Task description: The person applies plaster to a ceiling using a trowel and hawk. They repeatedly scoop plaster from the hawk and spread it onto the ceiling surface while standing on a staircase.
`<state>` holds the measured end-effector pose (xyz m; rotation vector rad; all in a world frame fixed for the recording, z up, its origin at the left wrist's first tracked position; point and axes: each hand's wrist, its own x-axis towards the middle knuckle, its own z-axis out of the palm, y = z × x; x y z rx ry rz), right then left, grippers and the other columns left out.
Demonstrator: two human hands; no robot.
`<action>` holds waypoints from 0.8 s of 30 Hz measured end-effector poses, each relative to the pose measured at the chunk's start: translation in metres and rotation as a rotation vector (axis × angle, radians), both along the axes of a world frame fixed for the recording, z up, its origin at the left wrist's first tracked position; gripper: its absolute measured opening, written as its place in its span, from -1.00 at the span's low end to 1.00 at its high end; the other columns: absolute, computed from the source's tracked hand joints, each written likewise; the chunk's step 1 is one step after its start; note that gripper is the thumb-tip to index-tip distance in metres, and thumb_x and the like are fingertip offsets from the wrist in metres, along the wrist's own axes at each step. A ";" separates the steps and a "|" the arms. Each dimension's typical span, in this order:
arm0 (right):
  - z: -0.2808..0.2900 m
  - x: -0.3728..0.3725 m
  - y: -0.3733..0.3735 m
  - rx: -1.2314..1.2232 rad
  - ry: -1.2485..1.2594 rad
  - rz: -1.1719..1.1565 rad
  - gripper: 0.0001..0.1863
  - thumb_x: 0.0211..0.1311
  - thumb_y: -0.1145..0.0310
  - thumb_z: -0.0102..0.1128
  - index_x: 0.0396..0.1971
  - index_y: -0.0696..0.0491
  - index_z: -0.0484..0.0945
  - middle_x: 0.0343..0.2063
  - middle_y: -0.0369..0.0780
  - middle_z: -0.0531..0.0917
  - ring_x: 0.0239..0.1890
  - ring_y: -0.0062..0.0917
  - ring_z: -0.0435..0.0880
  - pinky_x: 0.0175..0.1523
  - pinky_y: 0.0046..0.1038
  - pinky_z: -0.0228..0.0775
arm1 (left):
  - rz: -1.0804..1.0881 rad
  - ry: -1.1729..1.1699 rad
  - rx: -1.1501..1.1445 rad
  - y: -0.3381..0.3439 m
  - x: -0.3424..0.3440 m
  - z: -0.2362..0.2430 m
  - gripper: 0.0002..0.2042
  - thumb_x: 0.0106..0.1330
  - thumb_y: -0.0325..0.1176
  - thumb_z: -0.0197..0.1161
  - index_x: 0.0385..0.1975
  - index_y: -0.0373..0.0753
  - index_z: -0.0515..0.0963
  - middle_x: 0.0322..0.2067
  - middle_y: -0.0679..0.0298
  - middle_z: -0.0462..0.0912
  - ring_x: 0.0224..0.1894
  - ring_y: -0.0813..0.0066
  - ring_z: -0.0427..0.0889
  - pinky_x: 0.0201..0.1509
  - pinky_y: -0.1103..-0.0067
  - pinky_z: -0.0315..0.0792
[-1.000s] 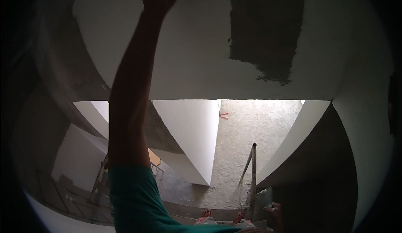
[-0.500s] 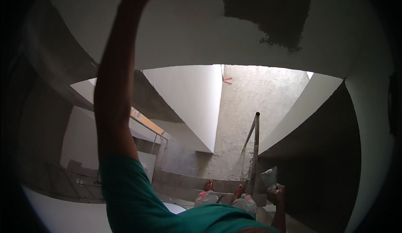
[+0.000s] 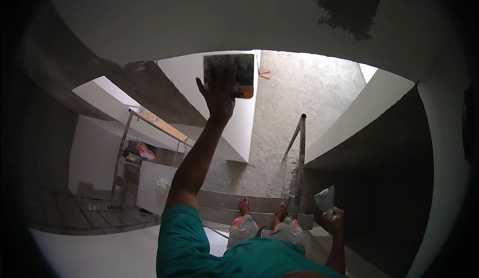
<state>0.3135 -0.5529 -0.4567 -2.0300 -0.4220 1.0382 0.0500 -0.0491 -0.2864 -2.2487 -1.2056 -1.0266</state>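
My left arm reaches up and forward, and my left hand (image 3: pixel 219 98) grips a flat rectangular finishing trowel (image 3: pixel 245 71). Its blade looks dark and smeared, with an orange patch at one lower corner; the fingers lie along it and the thumb sticks out to the left. Low on the right, my right hand (image 3: pixel 333 221) is closed round a putty knife (image 3: pixel 325 198), its broad blade upward and coated with pale putty. Above, a whitish coated surface (image 3: pixel 214 23) carries a dark grey rough patch (image 3: pixel 349 3).
My bare feet (image 3: pixel 244 206) stand on planks (image 3: pixel 264 205). A metal post (image 3: pixel 302 158) rises just ahead of them. At left are a scaffold rail (image 3: pixel 159 127), a pale board (image 3: pixel 149 178) with a white putty lump (image 3: pixel 162 183), and a red-and-white bag (image 3: pixel 145 150).
My left hand has come down from the top edge and to the right, bringing the trowel into view. My right hand still holds the putty knife low on the right. The view has shifted slightly.
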 end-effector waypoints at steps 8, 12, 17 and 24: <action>0.032 -0.028 0.059 0.236 -0.417 0.331 -0.52 -0.16 0.28 0.51 -0.22 0.17 0.54 -0.32 -0.18 0.60 -0.30 -0.46 0.58 -0.14 -0.37 0.47 | -0.504 -1.621 -1.112 -0.169 -0.019 -0.026 -0.58 0.10 -0.69 0.13 0.01 -0.26 0.36 -0.14 0.23 0.51 -0.13 0.49 0.57 0.01 0.55 0.49; 0.097 -0.072 0.127 0.488 -0.271 0.320 -0.67 -0.13 0.38 0.42 -0.32 0.21 0.60 -0.48 -0.18 0.64 -0.47 -0.49 0.59 -0.31 -0.40 0.45 | -0.574 -1.885 -1.225 -0.215 -0.032 -0.027 -0.47 0.09 -0.71 0.11 0.13 -0.27 0.31 -0.06 0.22 0.50 0.00 0.44 0.53 0.15 0.44 0.43; 0.140 -0.100 0.168 0.434 -0.318 0.407 -0.67 -0.10 0.42 0.35 -0.29 0.26 0.59 -0.53 -0.08 0.61 -0.50 -0.47 0.60 -0.32 -0.42 0.45 | -0.673 -1.806 -1.432 -0.239 -0.052 -0.037 -0.48 0.06 -0.70 0.13 0.11 -0.30 0.35 -0.06 0.20 0.52 0.01 0.40 0.54 0.17 0.37 0.43; 0.151 -0.114 0.169 0.447 -0.295 0.276 -0.73 -0.13 0.45 0.39 -0.40 0.28 0.59 -0.52 -0.09 0.63 -0.50 -0.50 0.58 -0.32 -0.44 0.43 | -0.665 -0.576 -1.338 -0.234 -0.077 -0.057 -0.64 0.13 -0.65 0.08 -0.03 -0.33 0.49 -0.11 0.05 0.62 -0.08 0.26 0.64 0.06 0.41 0.50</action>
